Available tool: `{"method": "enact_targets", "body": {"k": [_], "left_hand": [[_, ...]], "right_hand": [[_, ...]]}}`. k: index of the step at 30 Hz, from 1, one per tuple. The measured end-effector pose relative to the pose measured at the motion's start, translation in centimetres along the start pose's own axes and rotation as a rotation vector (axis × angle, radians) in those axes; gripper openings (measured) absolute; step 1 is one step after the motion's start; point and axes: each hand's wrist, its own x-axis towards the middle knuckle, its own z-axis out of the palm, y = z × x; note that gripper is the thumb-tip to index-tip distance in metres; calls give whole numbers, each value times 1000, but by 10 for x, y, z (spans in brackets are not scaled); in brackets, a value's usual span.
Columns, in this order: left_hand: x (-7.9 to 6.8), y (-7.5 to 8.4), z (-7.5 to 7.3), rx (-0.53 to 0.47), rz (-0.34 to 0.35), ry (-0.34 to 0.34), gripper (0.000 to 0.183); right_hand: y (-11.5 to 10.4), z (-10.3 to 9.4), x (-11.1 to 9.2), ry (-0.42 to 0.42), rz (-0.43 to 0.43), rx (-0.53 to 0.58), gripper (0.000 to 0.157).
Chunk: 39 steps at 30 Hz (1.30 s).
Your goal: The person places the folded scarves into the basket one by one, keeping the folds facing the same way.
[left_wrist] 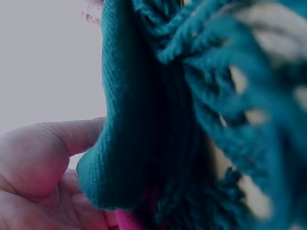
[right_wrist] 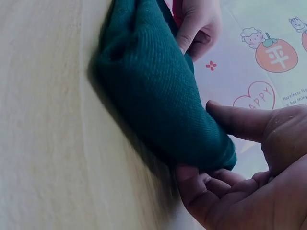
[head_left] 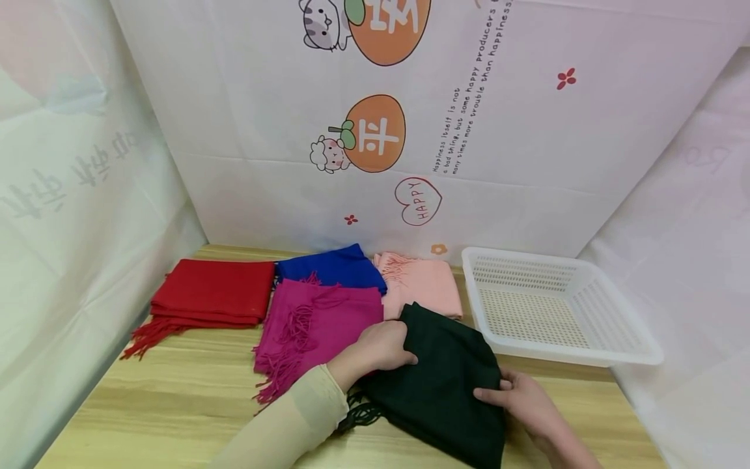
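Observation:
A folded dark green scarf (head_left: 442, 378) with fringe (head_left: 360, 413) lies slanted at the front of the table, held from both sides. My left hand (head_left: 383, 345) grips its upper left edge, thumb on top and fingers beneath. On the opposite edge my right hand (head_left: 521, 398) pinches the folded layers, thumb above. In the right wrist view the scarf (right_wrist: 158, 91) bulges between the two hands, its near edge close over the wood. Fringe strands (left_wrist: 216, 86) fill much of the left wrist view. Partly under my left forearm lies a folded magenta scarf (head_left: 334, 319).
Behind lie a folded red scarf (head_left: 213, 290), a blue scarf (head_left: 334, 267) and a pink scarf (head_left: 424, 286). A white plastic basket (head_left: 562, 355) stands at the back right. Printed cloth walls (head_left: 263, 130) enclose the wooden table (head_left: 152, 397) at the back and sides.

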Motion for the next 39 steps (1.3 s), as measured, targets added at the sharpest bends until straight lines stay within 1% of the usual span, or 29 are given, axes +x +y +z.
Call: {"method": "enact_targets", "body": {"k": [2, 4, 7, 9, 11, 15, 17, 19, 21, 23, 26, 30, 31, 33, 35, 36, 38, 39], "left_hand": [[0, 0, 0, -12, 1, 1, 43], [0, 1, 0, -33, 2, -1, 46], [-1, 0, -1, -70, 4, -11, 50], [-1, 0, -2, -110, 0, -16, 52], [-2, 0, -2, -154, -6, -17, 54], [1, -1, 0, -241, -33, -14, 63], [4, -2, 3, -269, -41, -15, 61], [10, -6, 7, -283, -53, -21, 56], [18, -11, 11, -290, -52, -24, 48], [25, -16, 17, -283, -46, -27, 45], [33, -21, 22, -268, -31, -38, 48], [38, -22, 26, -213, -30, -54, 57], [38, -21, 27, -199, -32, -53, 58], [31, -16, 23, -181, -39, -38, 57], [22, -10, 17, -171, -52, -27, 54], [15, -6, 12, -174, -54, -18, 53], [7, 0, 6, -193, -62, -9, 51], [11, -2, 10, -198, -67, -14, 51]], "right_hand": [[1, 1, 0, -7, 4, 27, 95], [-1, 2, -1, 4, 19, 45, 90], [-3, 5, -2, 28, 44, 70, 83], [-4, 6, -2, 27, 55, 95, 79], [-3, 6, -2, 16, 59, 120, 77], [-1, 6, 0, -29, 53, 217, 77], [0, 6, 0, -39, 57, 253, 74], [0, 6, 1, -49, 61, 267, 67], [-1, 7, 1, -43, 70, 261, 58], [-1, 7, 2, -41, 75, 251, 53], [-2, 8, 3, -53, 70, 247, 52], [-2, 7, 3, -81, 58, 253, 55], [-2, 7, 3, -84, 56, 255, 55], [-1, 7, 3, -92, 50, 258, 55], [0, 6, 3, -100, 41, 263, 56], [0, 7, 2, -100, 39, 264, 56], [-1, 8, 1, -87, 37, 267, 59], [-1, 9, 0, -74, 39, 267, 61]]}}
